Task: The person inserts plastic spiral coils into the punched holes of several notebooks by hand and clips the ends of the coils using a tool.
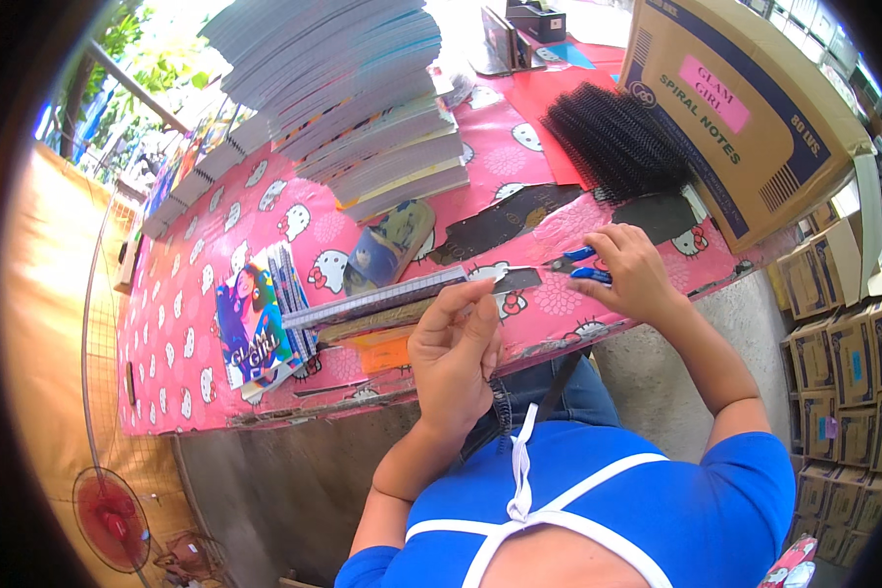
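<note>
My left hand (pixel 453 355) is closed, thumb and forefinger brought together, at the right end of a spiral notebook (pixel 377 300) lying on a small pile. A black spiral binding coil (pixel 503 407) hangs down from under that hand, its upper part hidden by the palm. Whether the fingertips also grip the notebook, I cannot tell. To the right, my right hand (pixel 634 272) is wrapped round blue-handled pliers (pixel 580 265), whose jaws point left toward the left hand's fingertips.
Bound notebooks with a colourful cover (pixel 255 318) lie left on the pink cartoon-cat tablecloth (pixel 181 343). Behind stands a tall stack of notebooks (pixel 353 98). Black coils (pixel 617 137) lie in a heap beside a cardboard box (pixel 745 108). A red fan (pixel 111 519) stands lower left; cartons (pixel 843 363) are piled right.
</note>
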### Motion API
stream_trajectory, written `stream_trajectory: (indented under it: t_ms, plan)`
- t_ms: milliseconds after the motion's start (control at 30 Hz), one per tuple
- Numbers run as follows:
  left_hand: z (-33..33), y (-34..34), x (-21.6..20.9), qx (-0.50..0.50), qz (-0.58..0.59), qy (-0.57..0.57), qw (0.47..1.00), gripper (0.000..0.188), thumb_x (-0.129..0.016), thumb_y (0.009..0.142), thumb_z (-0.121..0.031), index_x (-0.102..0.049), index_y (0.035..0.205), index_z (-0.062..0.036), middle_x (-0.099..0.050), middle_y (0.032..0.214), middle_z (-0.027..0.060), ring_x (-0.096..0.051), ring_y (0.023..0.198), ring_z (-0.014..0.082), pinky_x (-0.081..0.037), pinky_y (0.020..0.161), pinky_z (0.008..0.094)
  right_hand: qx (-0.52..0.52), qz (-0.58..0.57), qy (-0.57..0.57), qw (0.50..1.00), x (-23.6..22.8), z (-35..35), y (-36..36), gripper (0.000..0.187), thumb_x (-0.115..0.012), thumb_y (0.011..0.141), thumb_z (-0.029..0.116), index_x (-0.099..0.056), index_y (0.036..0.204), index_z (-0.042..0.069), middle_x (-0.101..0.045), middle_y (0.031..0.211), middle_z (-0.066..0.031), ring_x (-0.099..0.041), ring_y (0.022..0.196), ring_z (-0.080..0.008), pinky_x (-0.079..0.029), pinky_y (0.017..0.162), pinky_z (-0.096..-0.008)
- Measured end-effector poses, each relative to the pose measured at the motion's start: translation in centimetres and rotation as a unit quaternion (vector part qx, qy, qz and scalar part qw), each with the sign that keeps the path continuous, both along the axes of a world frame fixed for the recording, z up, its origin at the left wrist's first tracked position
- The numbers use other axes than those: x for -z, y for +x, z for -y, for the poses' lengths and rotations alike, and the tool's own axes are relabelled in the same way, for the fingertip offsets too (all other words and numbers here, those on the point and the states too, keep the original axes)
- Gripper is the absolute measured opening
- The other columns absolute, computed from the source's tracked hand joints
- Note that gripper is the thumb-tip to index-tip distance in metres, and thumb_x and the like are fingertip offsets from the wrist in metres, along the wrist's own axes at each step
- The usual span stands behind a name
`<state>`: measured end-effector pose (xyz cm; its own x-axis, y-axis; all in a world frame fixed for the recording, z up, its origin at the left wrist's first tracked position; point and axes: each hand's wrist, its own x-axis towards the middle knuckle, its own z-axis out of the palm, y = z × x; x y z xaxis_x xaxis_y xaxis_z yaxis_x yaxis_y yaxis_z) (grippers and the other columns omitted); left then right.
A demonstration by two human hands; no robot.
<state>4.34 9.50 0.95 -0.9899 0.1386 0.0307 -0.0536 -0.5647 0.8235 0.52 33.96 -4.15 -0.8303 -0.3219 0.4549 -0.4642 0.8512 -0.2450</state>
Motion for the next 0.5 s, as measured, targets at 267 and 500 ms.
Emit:
stream_trajectory:
  t_ms: [267, 500]
  plan:
    - [-2.3, -1.3, 0.3, 0.037, 0.035, -0.041, 0.998, 0.017, -0.067, 0.086, -0.005, -0.063, 0.102, -0.0032, -0.067, 0.085, 0.0073, -0.056, 0.051, 0.0059, -0.038, 0.039, 0.0168, -0.192, -0.063, -0.260, 0.944, -4.5, 3.7, 1.4, 0.048, -0.078, 0.071, 0.019, -0.062, 0.113, 0.001, -0.061, 0.106, -0.0142, -0.061, 0.091, -0.0288, -0.050, 0.078, -0.0362]
    - [-0.8, -2.3, -0.2, 0.174, 0.106, 0.061, 0.977, 0.014, -0.064, 0.090, -0.012, -0.063, 0.101, -0.0041, -0.067, 0.081, 0.0080, -0.060, 0.054, 0.0100, -0.042, 0.039, 0.0178, -0.284, -0.086, -0.309, 0.904, -6.1, 5.3, 0.1, 0.034, -0.073, 0.071, 0.000, -0.067, 0.105, -0.002, -0.061, 0.093, -0.0124, -0.062, 0.078, -0.0222, -0.051, 0.065, -0.0301]
